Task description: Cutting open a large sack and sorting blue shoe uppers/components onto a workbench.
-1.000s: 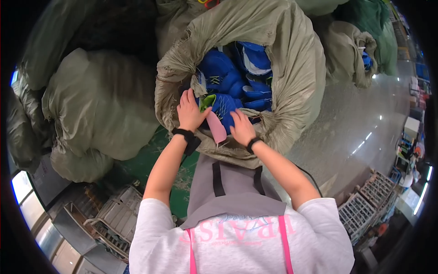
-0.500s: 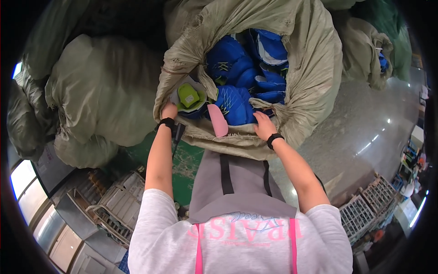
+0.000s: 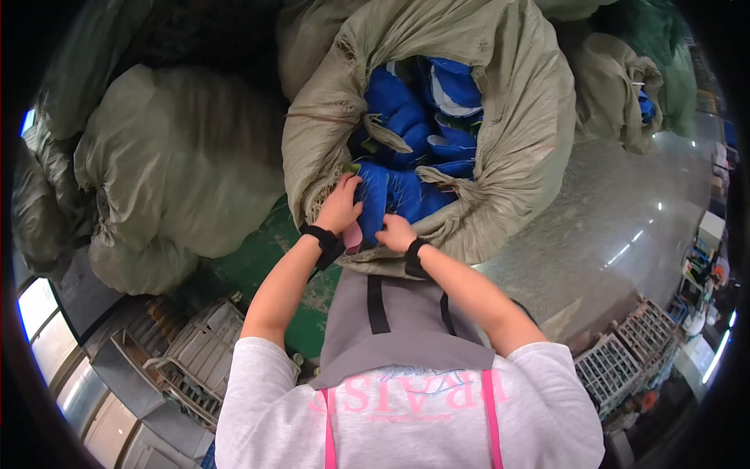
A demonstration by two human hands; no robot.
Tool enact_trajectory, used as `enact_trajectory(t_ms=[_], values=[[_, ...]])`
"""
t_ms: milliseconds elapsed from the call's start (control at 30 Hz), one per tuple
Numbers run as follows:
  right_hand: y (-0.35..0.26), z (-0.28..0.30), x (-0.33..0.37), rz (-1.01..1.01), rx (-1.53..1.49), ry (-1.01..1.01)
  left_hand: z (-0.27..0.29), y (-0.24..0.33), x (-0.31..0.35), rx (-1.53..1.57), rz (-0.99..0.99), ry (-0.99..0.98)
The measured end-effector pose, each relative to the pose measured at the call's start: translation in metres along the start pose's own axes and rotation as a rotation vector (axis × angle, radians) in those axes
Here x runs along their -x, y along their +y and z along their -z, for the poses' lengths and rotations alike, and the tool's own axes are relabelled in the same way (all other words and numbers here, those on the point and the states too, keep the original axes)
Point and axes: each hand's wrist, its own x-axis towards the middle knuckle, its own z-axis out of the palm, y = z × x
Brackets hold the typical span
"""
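A large khaki woven sack (image 3: 523, 133) gapes in front of me, filled with blue shoe uppers (image 3: 406, 117) that have thin lace-like threads. At its near side, one blue shoe upper (image 3: 373, 199) lies between my hands. My left hand (image 3: 341, 205) has its fingers curled over that upper's left side, beside a bit of lime green (image 3: 351, 167). Against the near rim, my right hand (image 3: 397, 233) is closed on the upper's lower edge, fingertips partly hidden. Below my left hand a pink flat piece (image 3: 353, 237) shows, partly covered.
More bulging khaki sacks (image 3: 180, 156) stand to the left, and another sack (image 3: 613, 86) with blue pieces in its mouth is at the far right. Wheeled rack carts (image 3: 629, 352) stand at the lower right. Green floor (image 3: 269, 258) and grey shiny floor (image 3: 609, 211) surround the sack.
Both hands have come from the sack's rim inward to the blue upper. My left hand moved right, my right hand left. The lime green piece is now mostly hidden, and the near rim folds differently.
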Motion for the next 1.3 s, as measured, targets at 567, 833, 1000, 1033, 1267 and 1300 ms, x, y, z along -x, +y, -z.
enact_trajectory(t_ms=[567,833,1000,1033,1267,1300], values=[[-0.095,0.135,0.07,0.211,-0.418,-0.003,0.081,-0.046,0.014,-0.009,0.195,0.187],[-0.122,0.238,0.299,0.434,-0.877,0.766,0.102,-0.055,-0.019,0.845,0.621,0.207],[-0.236,0.261,0.402,0.724,-0.915,1.311,0.032,-0.036,-0.027,0.843,0.425,-0.542],[-0.258,0.262,0.417,0.765,-1.004,1.439,0.02,-0.024,-0.026,0.177,-0.15,-0.644],[-0.162,0.321,0.621,0.805,-0.879,1.876,-0.023,0.121,-0.017,0.104,-0.475,-1.008],[-0.139,0.341,0.642,0.787,-0.822,1.909,-0.02,0.126,-0.017,0.14,-0.491,-1.045]])
